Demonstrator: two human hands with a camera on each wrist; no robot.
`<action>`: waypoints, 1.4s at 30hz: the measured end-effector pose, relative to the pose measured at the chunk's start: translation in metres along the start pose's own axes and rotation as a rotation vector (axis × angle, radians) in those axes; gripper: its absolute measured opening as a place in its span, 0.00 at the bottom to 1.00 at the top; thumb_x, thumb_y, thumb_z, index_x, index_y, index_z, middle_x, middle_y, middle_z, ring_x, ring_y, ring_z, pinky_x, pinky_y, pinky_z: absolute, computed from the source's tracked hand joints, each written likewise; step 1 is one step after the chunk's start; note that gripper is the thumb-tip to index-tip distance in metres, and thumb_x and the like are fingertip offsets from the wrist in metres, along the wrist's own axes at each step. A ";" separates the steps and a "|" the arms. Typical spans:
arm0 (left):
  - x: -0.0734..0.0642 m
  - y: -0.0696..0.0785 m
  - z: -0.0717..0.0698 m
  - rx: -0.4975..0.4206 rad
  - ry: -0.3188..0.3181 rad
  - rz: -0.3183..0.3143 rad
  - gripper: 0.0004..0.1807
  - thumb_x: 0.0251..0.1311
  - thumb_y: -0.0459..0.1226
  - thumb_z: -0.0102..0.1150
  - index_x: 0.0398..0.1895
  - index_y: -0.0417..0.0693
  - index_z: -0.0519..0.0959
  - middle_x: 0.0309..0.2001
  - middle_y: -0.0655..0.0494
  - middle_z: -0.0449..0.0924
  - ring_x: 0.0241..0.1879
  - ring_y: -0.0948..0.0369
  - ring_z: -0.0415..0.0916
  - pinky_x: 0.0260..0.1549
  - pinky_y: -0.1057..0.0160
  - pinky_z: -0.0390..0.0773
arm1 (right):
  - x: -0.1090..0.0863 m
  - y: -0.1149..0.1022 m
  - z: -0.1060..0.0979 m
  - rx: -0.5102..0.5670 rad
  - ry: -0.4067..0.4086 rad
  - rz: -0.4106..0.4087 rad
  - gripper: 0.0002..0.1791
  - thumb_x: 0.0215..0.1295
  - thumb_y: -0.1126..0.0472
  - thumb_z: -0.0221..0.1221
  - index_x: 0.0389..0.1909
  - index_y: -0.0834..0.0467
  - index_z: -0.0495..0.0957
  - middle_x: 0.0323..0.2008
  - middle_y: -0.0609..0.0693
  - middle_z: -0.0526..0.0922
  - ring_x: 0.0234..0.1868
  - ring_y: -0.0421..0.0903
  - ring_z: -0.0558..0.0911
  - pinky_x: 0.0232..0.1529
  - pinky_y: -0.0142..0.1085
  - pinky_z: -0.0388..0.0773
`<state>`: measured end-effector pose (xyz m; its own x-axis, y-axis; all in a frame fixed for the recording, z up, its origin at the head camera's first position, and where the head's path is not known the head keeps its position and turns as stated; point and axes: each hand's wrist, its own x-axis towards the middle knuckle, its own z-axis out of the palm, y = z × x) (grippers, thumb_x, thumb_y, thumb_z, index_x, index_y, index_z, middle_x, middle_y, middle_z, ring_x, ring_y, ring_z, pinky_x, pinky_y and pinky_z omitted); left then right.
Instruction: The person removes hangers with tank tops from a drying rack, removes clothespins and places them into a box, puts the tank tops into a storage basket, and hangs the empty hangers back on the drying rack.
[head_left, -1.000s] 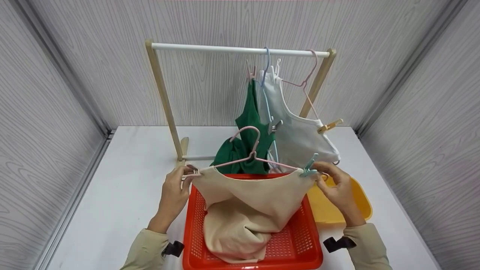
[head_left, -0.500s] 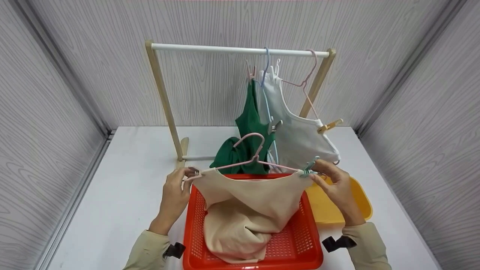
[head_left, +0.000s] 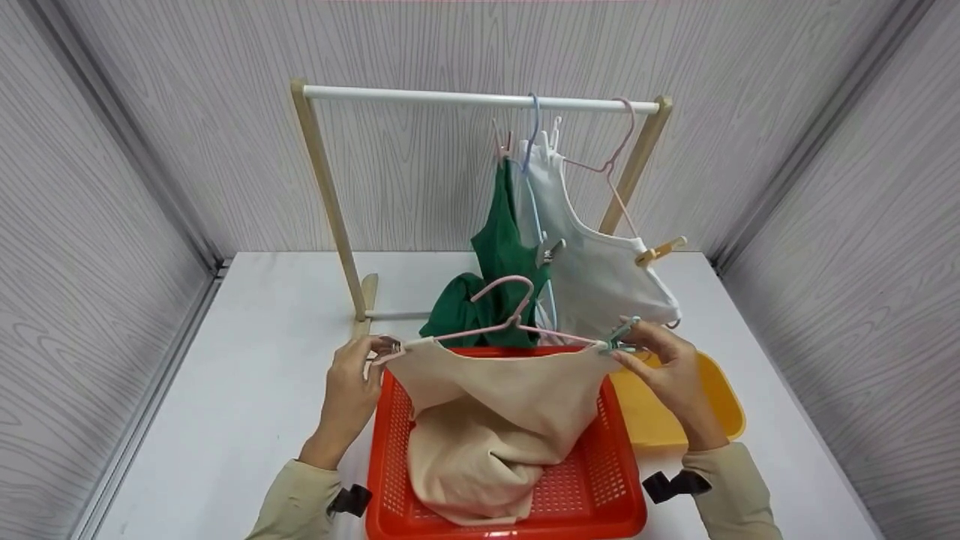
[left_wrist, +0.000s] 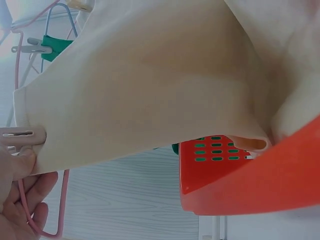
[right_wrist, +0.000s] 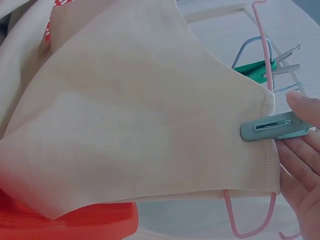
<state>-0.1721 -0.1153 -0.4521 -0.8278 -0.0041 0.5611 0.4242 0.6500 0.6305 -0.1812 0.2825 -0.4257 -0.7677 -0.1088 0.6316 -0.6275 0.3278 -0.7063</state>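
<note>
A beige tank top [head_left: 502, 382] is clipped at both shoulders to a pink clothes hanger [head_left: 517, 319], its lower part bunched in the red basket [head_left: 379, 457]. At the left shoulder, my left hand [head_left: 351, 382] pinches the pale pink clothespin [left_wrist: 25, 136], thumb against the strap edge and fingers behind by the hanger's end. My right hand [head_left: 679, 371] holds the teal clothespin [right_wrist: 275, 125] on the other shoulder, thumb above and fingers underneath. Between the hands, the hanger's hook stands up, leaning toward the rack.
Behind the basket stands a drying rack with a white rail [head_left: 420, 96]. A green top [head_left: 506, 236] and a white top [head_left: 600, 277] hang at its right side on hangers with clothespins. A yellow tray [head_left: 649, 420] sits right of the basket, partly behind my right hand.
The hanger's hook has tipped lower and shifted slightly right. My right fingertips have moved in over the teal clothespin, while the left hand has hardly moved.
</note>
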 end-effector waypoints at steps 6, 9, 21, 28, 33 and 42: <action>0.000 0.000 0.000 0.004 0.002 0.003 0.08 0.58 0.24 0.58 0.41 0.39 0.78 0.39 0.46 0.84 0.43 0.52 0.79 0.46 0.49 0.79 | 0.000 -0.002 0.001 -0.003 0.005 0.021 0.18 0.44 0.83 0.65 0.40 0.73 0.79 0.41 0.37 0.85 0.39 0.30 0.84 0.45 0.22 0.80; 0.000 0.000 0.000 0.006 0.002 0.001 0.09 0.58 0.24 0.57 0.41 0.39 0.78 0.39 0.46 0.84 0.43 0.52 0.79 0.45 0.50 0.79 | -0.001 -0.003 0.001 -0.021 0.010 0.033 0.17 0.44 0.82 0.66 0.38 0.72 0.79 0.41 0.37 0.84 0.39 0.29 0.84 0.45 0.22 0.80; 0.000 -0.001 0.002 -0.002 0.007 0.005 0.08 0.59 0.25 0.57 0.41 0.39 0.77 0.39 0.46 0.83 0.43 0.52 0.79 0.47 0.48 0.80 | -0.002 -0.006 0.001 -0.043 0.012 0.015 0.15 0.44 0.81 0.66 0.36 0.70 0.78 0.35 0.52 0.85 0.38 0.31 0.83 0.45 0.21 0.80; -0.001 -0.002 0.003 -0.009 0.005 -0.001 0.08 0.60 0.25 0.56 0.41 0.39 0.77 0.40 0.45 0.83 0.43 0.52 0.79 0.48 0.47 0.79 | -0.002 -0.006 0.000 0.001 0.028 -0.039 0.11 0.43 0.84 0.65 0.26 0.71 0.75 0.31 0.50 0.84 0.40 0.31 0.84 0.43 0.20 0.79; -0.002 -0.002 0.003 -0.007 0.014 0.003 0.08 0.59 0.25 0.57 0.41 0.39 0.78 0.39 0.45 0.83 0.43 0.51 0.79 0.48 0.48 0.79 | -0.003 -0.006 -0.002 0.049 0.058 -0.055 0.11 0.43 0.86 0.63 0.22 0.73 0.72 0.33 0.40 0.85 0.42 0.31 0.85 0.42 0.20 0.80; -0.002 -0.002 0.004 -0.016 0.021 0.016 0.08 0.58 0.25 0.58 0.41 0.38 0.78 0.39 0.45 0.84 0.43 0.52 0.80 0.48 0.49 0.76 | -0.005 -0.011 -0.007 0.098 0.095 -0.060 0.07 0.49 0.82 0.63 0.28 0.78 0.75 0.36 0.37 0.86 0.40 0.32 0.84 0.43 0.20 0.80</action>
<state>-0.1727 -0.1137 -0.4565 -0.8128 -0.0098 0.5825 0.4435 0.6379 0.6295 -0.1701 0.2858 -0.4191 -0.7155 -0.0347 0.6977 -0.6851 0.2298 -0.6912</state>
